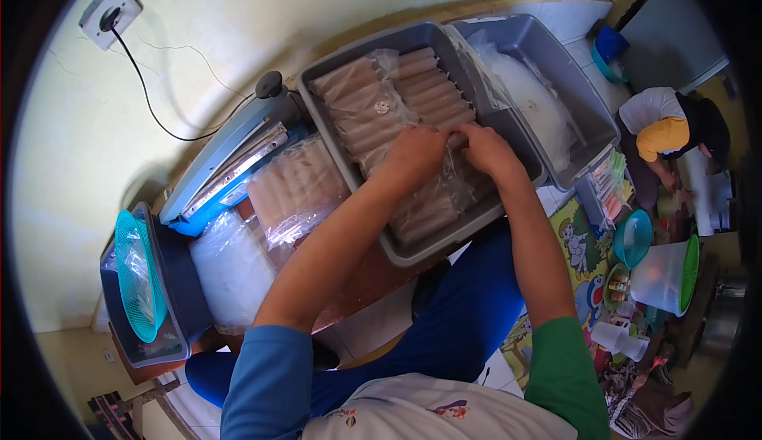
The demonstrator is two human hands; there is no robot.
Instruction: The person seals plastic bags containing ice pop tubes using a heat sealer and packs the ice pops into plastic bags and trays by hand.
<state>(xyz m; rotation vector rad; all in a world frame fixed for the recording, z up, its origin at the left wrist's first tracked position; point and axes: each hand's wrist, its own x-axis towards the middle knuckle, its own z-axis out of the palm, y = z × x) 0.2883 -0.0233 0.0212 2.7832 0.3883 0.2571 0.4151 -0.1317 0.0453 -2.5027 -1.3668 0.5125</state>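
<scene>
Both my hands meet over a grey plastic tub (405, 259) holding clear bags of brown, tube-shaped sticks (353, 102). My left hand (419, 154) has its fingers closed in a pinch at the plastic of one bag of brown sticks (432, 90). Close against it, my right hand (486, 150) also pinches at the same plastic, fingertips almost touching the left ones. The exact fold between the fingers is hidden. A round white label (382, 107) shows on the neighbouring bag. Left of the tub lies another bag of brown sticks (298, 186).
A blue impulse sealer (226, 166) stands by the wall, near a wall socket (111, 15). Clear plastic bags (230, 261) lie beside a dark tub (178, 313) with a turquoise basket (127, 281). Another grey tub (583, 122) adjoins mine. A person (663, 126) works at right.
</scene>
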